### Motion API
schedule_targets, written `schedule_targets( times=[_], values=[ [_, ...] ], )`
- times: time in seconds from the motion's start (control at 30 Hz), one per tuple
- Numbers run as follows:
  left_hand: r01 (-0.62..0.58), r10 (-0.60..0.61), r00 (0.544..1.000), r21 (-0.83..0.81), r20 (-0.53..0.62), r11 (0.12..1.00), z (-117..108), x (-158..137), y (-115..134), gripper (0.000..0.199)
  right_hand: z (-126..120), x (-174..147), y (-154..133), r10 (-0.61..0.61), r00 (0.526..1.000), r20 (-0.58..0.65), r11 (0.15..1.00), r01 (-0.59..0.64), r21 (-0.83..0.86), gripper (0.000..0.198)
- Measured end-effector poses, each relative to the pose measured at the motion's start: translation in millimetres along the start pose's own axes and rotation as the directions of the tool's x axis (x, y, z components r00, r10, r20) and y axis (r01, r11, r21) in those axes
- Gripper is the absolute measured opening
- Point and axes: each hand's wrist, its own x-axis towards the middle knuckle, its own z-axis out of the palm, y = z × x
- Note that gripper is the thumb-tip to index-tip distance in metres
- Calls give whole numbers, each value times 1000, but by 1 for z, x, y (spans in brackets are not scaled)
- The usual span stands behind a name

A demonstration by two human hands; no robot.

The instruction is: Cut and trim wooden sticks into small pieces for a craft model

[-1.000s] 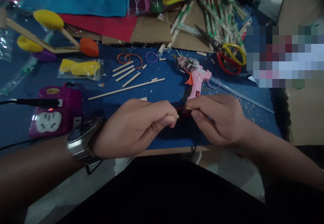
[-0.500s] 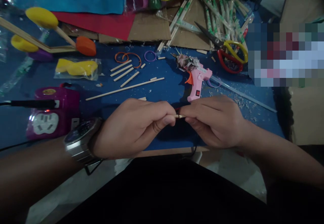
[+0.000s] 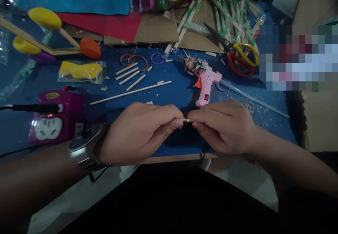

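Observation:
My left hand (image 3: 144, 130) and my right hand (image 3: 224, 126) meet near the table's front edge, both closed in a pinch. Between their fingertips shows a short, thin wooden stick (image 3: 187, 120), with a dark gap or notch at its middle. Most of it is hidden by my fingers, so I cannot tell whether it is one piece or two. Just beyond my right hand lies a pink hot glue gun (image 3: 207, 84), its nozzle covered in fluff. Past my left hand lie a long wooden stick (image 3: 132, 93) and several short cut sticks (image 3: 129, 72).
Scissors (image 3: 239, 56) with red and yellow handles lie at the back right, near wrapped chopsticks (image 3: 229, 12). A purple power socket (image 3: 71, 117) with a plugged cord stands left. Rubber bands (image 3: 134, 61), a bagged yellow piece (image 3: 81, 70) and cardboard (image 3: 155, 29) lie farther back.
Almost nothing differs. Both hands keep their pinch on the short stick in the same place; the whole view has shifted very slightly.

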Motion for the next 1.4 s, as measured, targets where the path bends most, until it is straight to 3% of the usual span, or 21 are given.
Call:
schedule_targets(
  times=[0.17,0.33,0.47,0.53,0.6,0.7,0.83,0.93,1.1,1.27,1.37,1.4],
  values=[
    [32,-32,999,-24,1,999,-1,1,2,28,0,0,-1,26,1000,-9,1000,-26,12,18],
    [102,-118,991,-196,-70,975,-4,-1,5,29,1,0,4,42,999,-26,999,-42,-4,20],
    [239,-325,941,-489,-97,839,-1,-1,1,27,1,2,7,12,1000,-27,1000,-12,-13,32],
    [250,-382,918,-592,-107,766,1,0,-2,23,2,3,8,-4,999,-41,999,2,-50,35],
    [243,-379,910,-527,-166,814,1,1,-3,21,3,4,9,-26,998,-61,994,19,-111,36],
    [241,-309,922,-281,-233,929,-1,3,-1,20,7,5,13,-24,998,-56,982,13,-188,41],
    [175,-213,935,-152,-283,973,-2,4,1,18,11,4,20,-7,995,-98,977,-15,-214,45],
    [161,-214,914,-175,-345,971,-2,4,-4,16,10,4,25,7,987,-163,976,-42,-215,40],
    [309,-431,864,-401,-259,862,1,3,-22,26,10,4,29,73,986,-152,972,-105,-209,34],
    [246,-419,856,-473,-303,846,4,6,-28,28,13,5,29,99,990,-97,967,-119,-224,35],
    [229,-371,860,-385,-351,894,-6,5,-21,34,13,6,30,119,985,-124,970,-142,-196,34],
    [232,-335,883,-316,-328,920,-11,4,-17,38,12,7,31,132,983,-124,973,-153,-176,32]
  ],
)
